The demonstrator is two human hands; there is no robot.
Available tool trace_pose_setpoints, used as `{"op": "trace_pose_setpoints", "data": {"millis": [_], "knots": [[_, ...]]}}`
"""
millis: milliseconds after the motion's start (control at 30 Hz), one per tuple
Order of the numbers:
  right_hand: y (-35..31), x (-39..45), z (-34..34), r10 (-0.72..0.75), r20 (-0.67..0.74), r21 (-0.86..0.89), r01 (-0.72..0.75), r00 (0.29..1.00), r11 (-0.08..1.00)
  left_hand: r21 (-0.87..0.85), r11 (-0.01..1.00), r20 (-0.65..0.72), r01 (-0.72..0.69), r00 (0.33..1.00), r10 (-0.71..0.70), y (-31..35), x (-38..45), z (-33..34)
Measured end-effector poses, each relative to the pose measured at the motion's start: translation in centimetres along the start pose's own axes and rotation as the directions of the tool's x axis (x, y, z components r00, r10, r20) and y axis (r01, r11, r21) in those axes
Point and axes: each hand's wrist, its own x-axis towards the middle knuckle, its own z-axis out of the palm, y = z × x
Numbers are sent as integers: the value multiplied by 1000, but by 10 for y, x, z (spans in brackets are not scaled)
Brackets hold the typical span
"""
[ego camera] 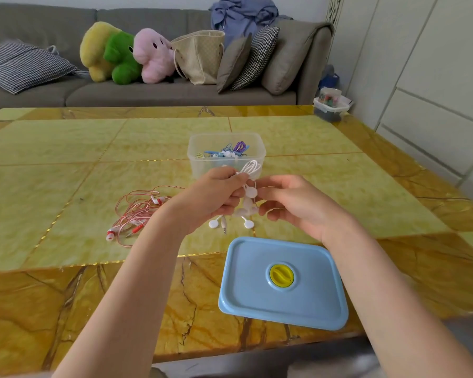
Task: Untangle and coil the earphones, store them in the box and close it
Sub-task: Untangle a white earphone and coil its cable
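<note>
My left hand (pixel 212 196) grips a coiled bundle of white earphones (pixel 247 199) above the table; its buds and plug dangle below my fingers. My right hand (pixel 298 204) pinches the same white cord from the right side. Just behind my hands stands the clear plastic box (pixel 200 162), open, holding blue and purple earphones (pixel 231 150). A tangled red earphone set (pixel 137 211) lies loose on the table to the left of my left wrist. The blue lid (pixel 257 304) with a yellow knob lies flat near the table's front edge, under my right forearm.
The yellow marble table (pixel 66 159) stretches wide to the left and back. A small lidded container (pixel 329 106) sits at its far right corner. Behind is a grey sofa (pixel 161 94) with plush toys, pillows and a bag. White cabinets line the right wall.
</note>
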Motion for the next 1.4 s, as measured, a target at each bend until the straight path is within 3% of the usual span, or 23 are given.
{"op": "trace_pose_setpoints", "data": {"millis": [267, 467, 733, 833, 1033, 1400], "knots": [[-3, -1, -11, 10, -93, -37, -13, 996, 999, 13, 1000, -15, 14, 1000, -14, -1, 0, -6], [-4, -1, -11, -93, -197, -17, 91, 976, 996, 21, 999, 37, 39, 999, -39, -1, -2, -5], [-3, 1, -6, -200, -249, 0, 207, 947, 978, -286, 953, 93, 104, 992, -81, 1, -1, -3], [-4, 0, -5, -194, -212, 26, 203, 958, 979, -375, 921, 69, 105, 994, -85, 2, 1, -4], [-1, 1, 0, -69, -13, 117, 70, 998, 991, -345, 932, 54, 109, 994, -96, 1, 2, -5], [-4, -2, -4, -125, -109, 108, 137, 986, 985, -258, 962, 33, 88, 996, -82, -1, 2, -5]]}}
